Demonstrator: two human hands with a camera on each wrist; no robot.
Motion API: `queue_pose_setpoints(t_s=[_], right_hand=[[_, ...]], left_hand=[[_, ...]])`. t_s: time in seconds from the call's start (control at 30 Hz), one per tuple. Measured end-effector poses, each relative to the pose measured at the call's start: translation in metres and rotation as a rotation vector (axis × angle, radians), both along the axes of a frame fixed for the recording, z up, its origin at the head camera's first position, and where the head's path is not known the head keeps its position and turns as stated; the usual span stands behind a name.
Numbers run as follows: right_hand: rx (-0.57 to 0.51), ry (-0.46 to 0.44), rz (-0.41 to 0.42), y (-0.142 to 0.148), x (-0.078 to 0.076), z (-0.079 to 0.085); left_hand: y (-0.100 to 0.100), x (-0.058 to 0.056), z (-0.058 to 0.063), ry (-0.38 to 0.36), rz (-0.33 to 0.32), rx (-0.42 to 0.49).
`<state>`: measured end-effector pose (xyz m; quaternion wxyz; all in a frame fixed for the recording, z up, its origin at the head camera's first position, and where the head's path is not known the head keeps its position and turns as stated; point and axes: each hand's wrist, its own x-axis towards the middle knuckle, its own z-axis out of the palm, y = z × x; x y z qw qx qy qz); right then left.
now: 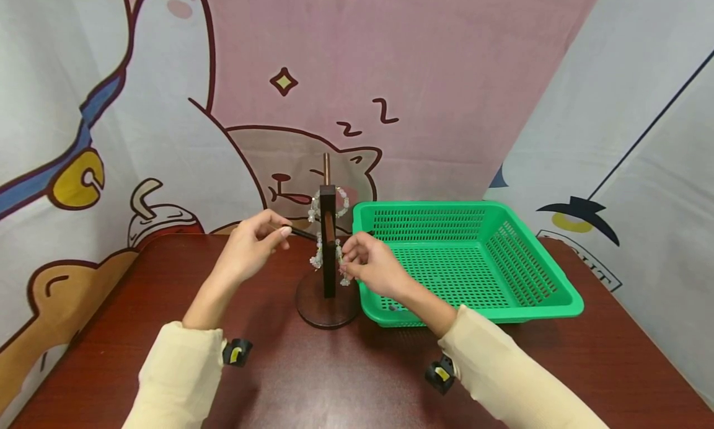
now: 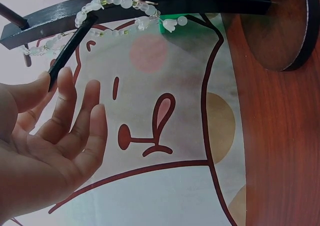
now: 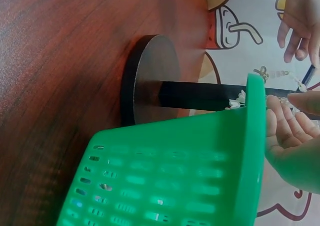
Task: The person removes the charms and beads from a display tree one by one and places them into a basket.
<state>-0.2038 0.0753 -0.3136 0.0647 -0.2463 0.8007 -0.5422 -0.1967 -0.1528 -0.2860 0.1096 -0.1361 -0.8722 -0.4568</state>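
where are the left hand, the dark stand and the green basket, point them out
left hand (image 1: 248, 247), head view: between thumb and wrist
dark stand (image 1: 329, 279), head view: on the lower part of its upright
green basket (image 1: 519, 314), head view: on its front rim

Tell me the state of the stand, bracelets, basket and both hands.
Stand: upright
Upper bracelet: hanging on the stand
Left bracelet: looped over the black rod
Right bracelet: held
Basket: upright, beside the stand
Left hand: pinching the black rod
Right hand: holding the right bracelet
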Motion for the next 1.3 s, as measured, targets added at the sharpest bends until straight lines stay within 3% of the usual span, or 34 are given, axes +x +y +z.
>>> queue_pose_setpoints(t_s=[1.3], right_hand=[[-0.008, -0.031, -0.011, 0.023, -0.002, 0.016]], left_hand=[[0.0, -0.001, 0.001, -0.021, -0.002, 0.0]])
